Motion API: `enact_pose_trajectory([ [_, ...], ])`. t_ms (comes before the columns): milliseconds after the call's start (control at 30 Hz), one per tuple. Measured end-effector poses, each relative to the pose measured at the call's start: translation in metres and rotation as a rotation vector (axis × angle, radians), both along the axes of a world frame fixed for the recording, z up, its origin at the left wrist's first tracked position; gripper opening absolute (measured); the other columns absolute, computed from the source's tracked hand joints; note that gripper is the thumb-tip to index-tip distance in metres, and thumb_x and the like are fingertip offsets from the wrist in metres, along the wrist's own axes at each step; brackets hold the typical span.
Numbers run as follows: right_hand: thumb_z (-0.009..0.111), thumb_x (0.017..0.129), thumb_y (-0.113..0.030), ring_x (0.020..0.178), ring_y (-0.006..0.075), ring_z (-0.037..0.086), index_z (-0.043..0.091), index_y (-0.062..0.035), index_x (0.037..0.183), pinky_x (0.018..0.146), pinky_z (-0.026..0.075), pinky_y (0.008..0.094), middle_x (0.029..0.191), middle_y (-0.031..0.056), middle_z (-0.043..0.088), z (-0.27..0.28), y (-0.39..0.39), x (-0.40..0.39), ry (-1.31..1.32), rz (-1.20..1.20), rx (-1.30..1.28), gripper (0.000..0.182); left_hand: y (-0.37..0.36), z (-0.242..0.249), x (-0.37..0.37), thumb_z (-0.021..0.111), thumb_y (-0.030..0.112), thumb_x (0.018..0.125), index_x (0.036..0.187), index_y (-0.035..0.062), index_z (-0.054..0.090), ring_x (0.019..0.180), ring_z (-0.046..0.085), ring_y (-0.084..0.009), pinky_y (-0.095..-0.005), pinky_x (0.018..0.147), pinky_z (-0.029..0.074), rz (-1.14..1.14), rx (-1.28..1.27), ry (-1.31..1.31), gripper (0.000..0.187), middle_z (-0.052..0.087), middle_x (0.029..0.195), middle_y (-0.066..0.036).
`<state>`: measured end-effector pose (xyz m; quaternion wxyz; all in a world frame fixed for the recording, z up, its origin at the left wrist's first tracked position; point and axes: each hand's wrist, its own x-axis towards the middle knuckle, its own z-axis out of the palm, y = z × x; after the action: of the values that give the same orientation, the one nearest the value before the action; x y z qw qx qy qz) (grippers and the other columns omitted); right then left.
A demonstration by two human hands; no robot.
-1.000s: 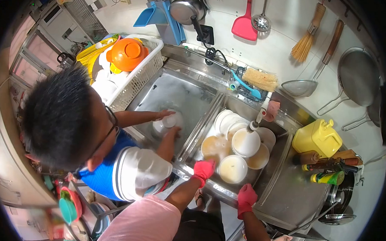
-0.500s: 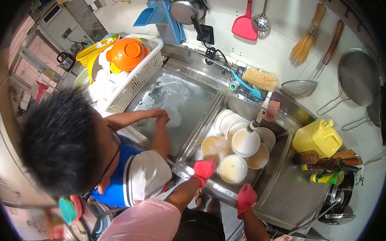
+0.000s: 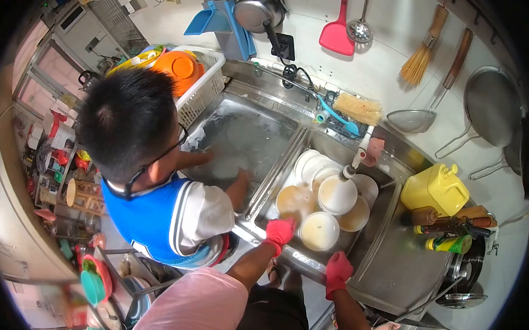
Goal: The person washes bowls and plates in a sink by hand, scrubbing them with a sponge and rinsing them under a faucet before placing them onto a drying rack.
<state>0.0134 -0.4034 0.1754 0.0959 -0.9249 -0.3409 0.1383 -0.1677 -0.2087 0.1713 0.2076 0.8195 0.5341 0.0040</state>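
My left hand [image 3: 280, 231], in a pink rubber glove, rests at the front edge of the right sink [image 3: 368, 231], fingers curled over the rim. Beside the same sink's front right corner, my right hand [image 3: 338, 269] wears a matching glove and is also closed on the edge. Between and beyond my hands, several white bowls stand in the basin. The nearest bowl [image 3: 319, 231] holds cloudy liquid, and another bowl [image 3: 337, 195] sits under the faucet [image 3: 348, 171]. Stacked white dishes [image 3: 307, 164] lie at the back left of the basin.
On my left a person [image 3: 154, 211] in a blue vest has both hands in the water-filled left sink [image 3: 247, 115]. A white basket [image 3: 209, 79] with an orange bowl [image 3: 178, 71] stands behind. A yellow jug [image 3: 434, 190] and knife handles [image 3: 456, 218] are to the right.
The person on my left has leaned forward over the left sink, and their hands have moved apart and down into the water. My own hands and the bowls have stayed put.
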Motion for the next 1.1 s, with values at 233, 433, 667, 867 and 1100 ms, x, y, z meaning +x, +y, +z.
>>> enact_pose_trajectory([
  [233,0.05,0.096,-0.033,0.077,0.0439,0.066,0.064,-0.0125,0.088,0.069,0.052,0.0561,0.083,0.0181,0.07,0.0029,0.0012,0.0,-0.002,-0.005,-0.015,0.026,0.0014,0.0008,0.0,0.048,0.038,0.097,0.09,0.0136,0.067,0.081,0.068,-0.0389,-0.0517,0.078,0.05,-0.008,-0.033,0.009,0.032,0.071,0.086,-0.016],
  [433,0.05,0.096,-0.033,0.078,0.0438,0.067,0.063,-0.0128,0.089,0.069,0.052,0.0557,0.084,0.0179,0.07,-0.0018,0.0003,0.0007,-0.013,0.001,-0.017,0.025,0.002,0.0044,0.001,0.048,0.038,0.098,0.089,0.0132,0.067,0.081,0.069,-0.0389,-0.0511,0.079,0.051,0.002,-0.052,0.015,0.033,0.072,0.087,-0.015],
  [667,0.05,0.096,-0.033,0.078,0.043,0.067,0.063,-0.0128,0.089,0.069,0.052,0.0553,0.083,0.0169,0.07,0.0002,0.0001,0.0007,-0.01,0.01,-0.011,0.025,0.002,0.0015,0.0012,0.048,0.039,0.098,0.091,0.013,0.066,0.08,0.068,-0.0395,-0.0518,0.079,0.05,0.0,-0.046,0.015,0.032,0.072,0.086,-0.015],
  [867,0.05,0.096,-0.033,0.079,0.0424,0.067,0.063,-0.0125,0.089,0.071,0.052,0.055,0.084,0.0167,0.07,-0.0004,-0.0007,0.0012,0.004,0.005,-0.001,0.025,0.0017,0.002,0.0003,0.047,0.039,0.098,0.092,0.0131,0.065,0.08,0.068,-0.0395,-0.0524,0.078,0.05,-0.01,-0.043,0.005,0.033,0.072,0.086,-0.015],
  [1100,0.051,0.095,-0.031,0.076,0.041,0.067,0.062,-0.0117,0.086,0.068,0.052,0.0542,0.082,0.0162,0.07,0.0012,0.0002,-0.0001,-0.014,0.007,0.003,0.024,0.0014,-0.0036,0.0006,0.047,0.039,0.098,0.09,0.0132,0.067,0.079,0.069,-0.0386,-0.0514,0.078,0.05,-0.011,-0.014,0.021,0.033,0.072,0.085,-0.014],
])
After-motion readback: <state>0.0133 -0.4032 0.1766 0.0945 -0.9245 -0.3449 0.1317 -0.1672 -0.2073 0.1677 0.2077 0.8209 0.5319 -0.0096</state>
